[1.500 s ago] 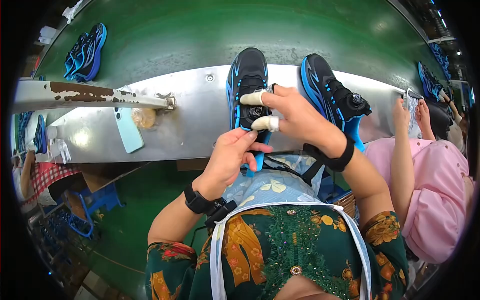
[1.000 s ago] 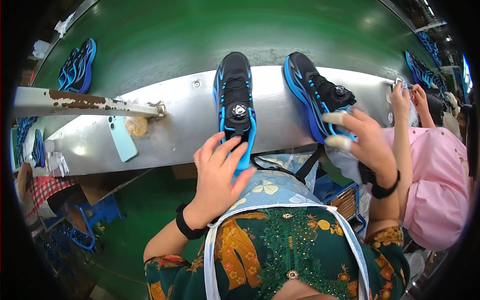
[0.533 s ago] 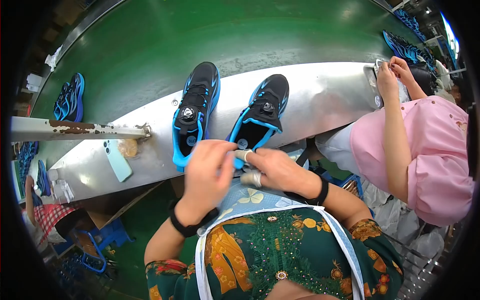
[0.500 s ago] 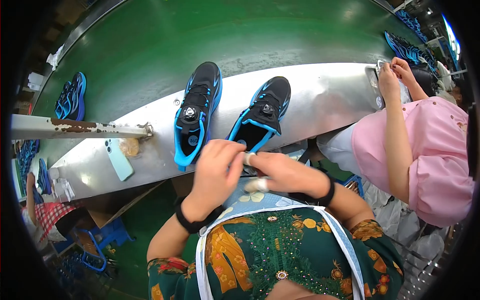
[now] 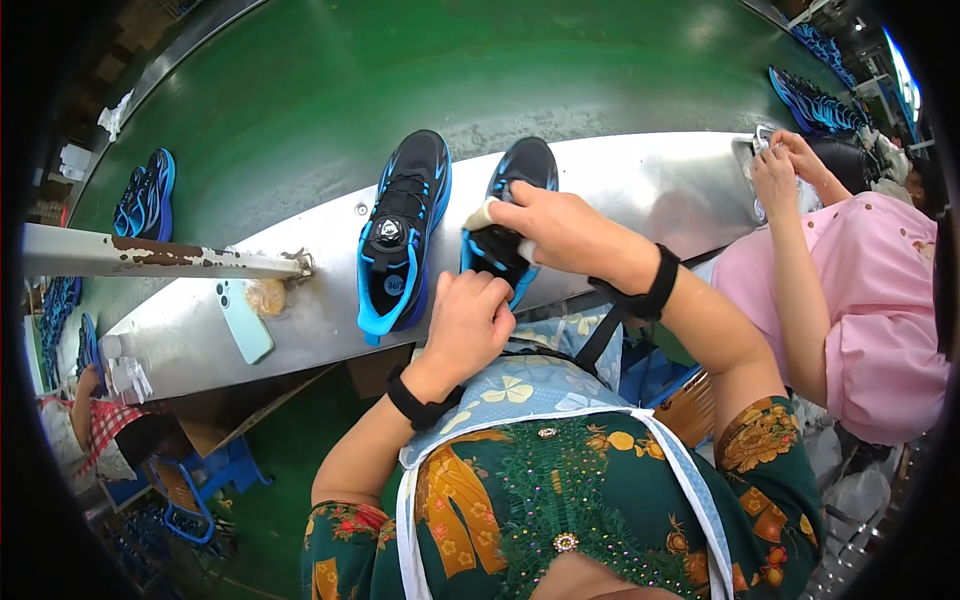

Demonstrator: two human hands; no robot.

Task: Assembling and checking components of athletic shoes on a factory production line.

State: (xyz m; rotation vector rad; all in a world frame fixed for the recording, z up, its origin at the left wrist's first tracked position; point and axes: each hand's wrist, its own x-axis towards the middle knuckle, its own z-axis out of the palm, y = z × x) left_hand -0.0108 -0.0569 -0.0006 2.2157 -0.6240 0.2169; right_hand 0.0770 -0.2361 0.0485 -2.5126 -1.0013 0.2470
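Note:
Two black sneakers with bright blue trim lie side by side on the metal ledge, toes pointing away from me. The left sneaker point(image 5: 408, 215) shows a round dial on its tongue, and no hand touches it. My left hand point(image 5: 468, 318) has its fingers curled at the heel of the right sneaker point(image 5: 528, 165). Over that sneaker's tongue and opening is my right hand point(image 5: 565, 232), fingers bent onto the upper, with pale covers on the thumb and a finger. It hides the dial area and much of the opening.
A green belt point(image 5: 400, 60) runs beyond the metal ledge point(image 5: 650, 190). On the left are a chipped metal bar point(image 5: 170, 255), a light-green phone point(image 5: 243, 322) and more sneakers point(image 5: 148, 195). A co-worker in pink point(image 5: 870, 300) sits at right, near a row of shoes point(image 5: 815, 105).
My hands have parted from each other in front of the sneakers. The right hand has moved forward onto the right sneaker, the left to its heel. That sneaker has turned straighter and shifted left.

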